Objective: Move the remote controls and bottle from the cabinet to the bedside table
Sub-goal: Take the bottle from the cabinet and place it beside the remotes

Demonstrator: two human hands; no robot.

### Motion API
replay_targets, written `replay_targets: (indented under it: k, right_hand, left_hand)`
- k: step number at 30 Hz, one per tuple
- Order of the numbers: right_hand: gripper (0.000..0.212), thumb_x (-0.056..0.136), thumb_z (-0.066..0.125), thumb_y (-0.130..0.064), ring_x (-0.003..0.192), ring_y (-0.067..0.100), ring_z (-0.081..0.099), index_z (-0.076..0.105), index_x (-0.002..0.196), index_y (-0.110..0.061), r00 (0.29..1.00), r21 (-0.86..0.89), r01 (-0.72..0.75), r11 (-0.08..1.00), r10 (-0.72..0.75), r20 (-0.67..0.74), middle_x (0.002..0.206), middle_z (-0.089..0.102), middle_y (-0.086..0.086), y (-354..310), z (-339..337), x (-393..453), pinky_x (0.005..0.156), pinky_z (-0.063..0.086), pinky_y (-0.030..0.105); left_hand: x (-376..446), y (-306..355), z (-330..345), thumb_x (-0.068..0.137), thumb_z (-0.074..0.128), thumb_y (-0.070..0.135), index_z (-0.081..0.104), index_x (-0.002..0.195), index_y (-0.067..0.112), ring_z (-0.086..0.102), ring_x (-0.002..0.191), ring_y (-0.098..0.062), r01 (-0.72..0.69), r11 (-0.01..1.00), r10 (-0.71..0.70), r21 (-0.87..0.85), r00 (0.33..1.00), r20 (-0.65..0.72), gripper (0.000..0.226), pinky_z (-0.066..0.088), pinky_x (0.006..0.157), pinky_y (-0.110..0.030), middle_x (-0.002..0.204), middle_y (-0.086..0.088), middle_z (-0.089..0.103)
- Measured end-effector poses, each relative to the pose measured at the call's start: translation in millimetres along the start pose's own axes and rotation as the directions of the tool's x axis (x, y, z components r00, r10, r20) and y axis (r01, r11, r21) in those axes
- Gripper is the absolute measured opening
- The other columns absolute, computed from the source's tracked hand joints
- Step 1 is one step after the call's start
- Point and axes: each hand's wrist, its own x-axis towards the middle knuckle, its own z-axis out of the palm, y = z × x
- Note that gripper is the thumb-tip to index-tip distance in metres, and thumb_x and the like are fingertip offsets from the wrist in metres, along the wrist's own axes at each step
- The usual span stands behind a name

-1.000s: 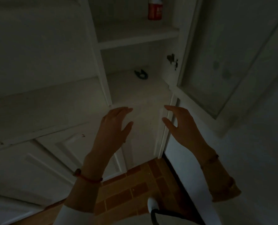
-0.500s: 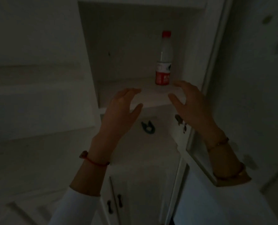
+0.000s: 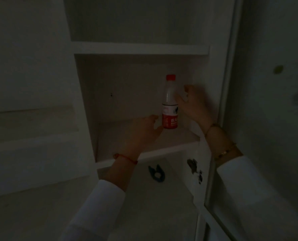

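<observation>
The left hand (image 3: 141,131) reached into the open white cabinet (image 3: 85,101) with its fingers loosely spread over the middle shelf (image 3: 144,153), holding nothing, its fingertips just left of the foot of the water bottle (image 3: 169,105); whether they touched the red label was too dim to tell. The bottle stood upright on that shelf toward the right rear, long axis vertical, red cap on top, clear above and red-labelled below. On its other side the right hand (image 3: 195,105) hung blurred at about the bottle's waist, thumb and fingers parted in an open curl beside the bottle, with the thumb close to or against it; that grip looked not yet closed. So the bottle lay between the two hands, the right one higher and apparently the nearer, and a sideways closing round the upright body seemed to be the move in hand. The shelf held only the bottle as far as could be seen, and the shelf above showed nothing. Below, on the lower shelf, lay a small dark clip-like object (image 3: 157,173). No remote controls were in sight, nor the bedside table.
</observation>
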Motion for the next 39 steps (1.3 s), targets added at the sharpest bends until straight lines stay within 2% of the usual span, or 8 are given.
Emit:
replay_targets:
  k: [5, 9, 15, 21, 24, 27, 34, 39]
  right_hand:
    - [0.063, 0.093, 0.054, -0.037, 0.125, 0.025, 0.049, 0.032, 0.142, -0.004, 0.996, 0.061, -0.04, 0.997, 0.035, 0.084, 0.142, 0.045, 0.013, 1, 9, 17, 0.094, 0.039, 0.025]
    - [0.055, 0.092, 0.057, -0.031, 0.116, 0.025, 0.056, 0.038, 0.134, -0.003, 0.99, 0.132, -0.078, 0.988, 0.061, 0.128, 0.13, 0.055, 0.013, 3, 17, 26, 0.087, 0.043, 0.027]
    - [0.047, 0.086, 0.065, -0.034, 0.1, 0.02, 0.06, 0.05, 0.121, -0.005, 0.998, 0.137, -0.027, 0.99, 0.019, 0.059, 0.111, 0.061, 0.007, 7, 17, 26, 0.084, 0.05, 0.034]
    - [0.047, 0.085, 0.066, -0.036, 0.096, 0.015, 0.061, 0.05, 0.122, -0.01, 1.0, 0.248, 0.01, 0.969, -0.011, 0.004, 0.109, 0.06, 0.001, -9, 4, 14, 0.076, 0.048, 0.022]
    - [0.047, 0.084, 0.067, -0.035, 0.09, 0.01, 0.058, 0.051, 0.122, -0.011, 0.998, 0.248, 0.061, 0.967, -0.059, -0.015, 0.106, 0.059, -0.003, -24, -2, 2, 0.073, 0.047, 0.015]
    - [0.047, 0.084, 0.067, -0.035, 0.087, 0.006, 0.057, 0.051, 0.122, -0.012, 0.996, 0.25, 0.087, 0.964, -0.088, -0.006, 0.105, 0.059, -0.004, -35, -5, -13, 0.064, 0.044, 0.0]
    - [0.047, 0.083, 0.069, -0.034, 0.09, 0.005, 0.057, 0.052, 0.12, -0.011, 0.987, 0.295, 0.152, 0.943, -0.161, 0.006, 0.109, 0.06, -0.004, -60, -5, -46, 0.067, 0.042, -0.002]
    - [0.048, 0.082, 0.068, -0.039, 0.086, -0.006, 0.053, 0.052, 0.121, -0.015, 0.978, 0.323, 0.168, 0.932, -0.199, 0.066, 0.112, 0.059, -0.008, -76, 2, -69, 0.066, 0.04, -0.005]
  left_hand:
    - [12, 1, 16, 0.092, 0.056, 0.038, 0.041, 0.142, 0.012, 0.053, 0.122, -0.02, 0.098, 0.984, -0.089, -0.146, 0.994, 0.068, 0.058, 0.036, 0.096, -0.021, 0.141, -0.009, 0.051]
    - [16, -1, 23, 0.091, 0.059, 0.034, 0.043, 0.141, 0.012, 0.054, 0.121, -0.021, 0.122, 0.975, -0.103, -0.184, 0.989, 0.11, 0.057, 0.041, 0.1, -0.026, 0.137, -0.011, 0.054]
    - [13, 2, 25, 0.092, 0.058, 0.032, 0.046, 0.139, 0.015, 0.058, 0.113, -0.018, 0.099, 0.967, -0.083, -0.234, 0.994, 0.075, 0.052, 0.041, 0.09, -0.02, 0.13, -0.01, 0.059]
    - [1, 4, 17, 0.095, 0.051, 0.039, 0.049, 0.136, 0.017, 0.062, 0.107, -0.02, 0.136, 0.947, -0.139, -0.29, 0.99, 0.009, 0.047, 0.044, 0.083, -0.022, 0.121, -0.008, 0.064]
    - [-7, 6, 12, 0.093, 0.055, 0.037, 0.05, 0.131, 0.012, 0.067, 0.084, -0.023, 0.215, 0.863, -0.225, -0.458, 0.974, 0.034, 0.045, 0.056, 0.082, -0.037, 0.106, -0.01, 0.064]
    - [-20, 6, 6, 0.091, 0.062, 0.03, 0.051, 0.127, 0.01, 0.066, 0.069, -0.018, 0.29, 0.744, -0.291, -0.602, 0.952, 0.098, 0.043, 0.057, 0.085, -0.039, 0.098, -0.011, 0.066]
    - [-66, 0, -15, 0.084, 0.07, 0.015, 0.06, 0.119, 0.005, 0.07, 0.064, -0.016, 0.308, 0.489, -0.38, -0.816, 0.918, 0.118, 0.037, 0.059, 0.076, -0.027, 0.08, -0.009, 0.07]
    - [-106, -4, -30, 0.084, 0.071, 0.015, 0.064, 0.115, 0.007, 0.072, 0.07, -0.02, 0.329, 0.487, -0.434, -0.809, 0.895, 0.103, 0.033, 0.06, 0.075, -0.027, 0.086, -0.012, 0.072]
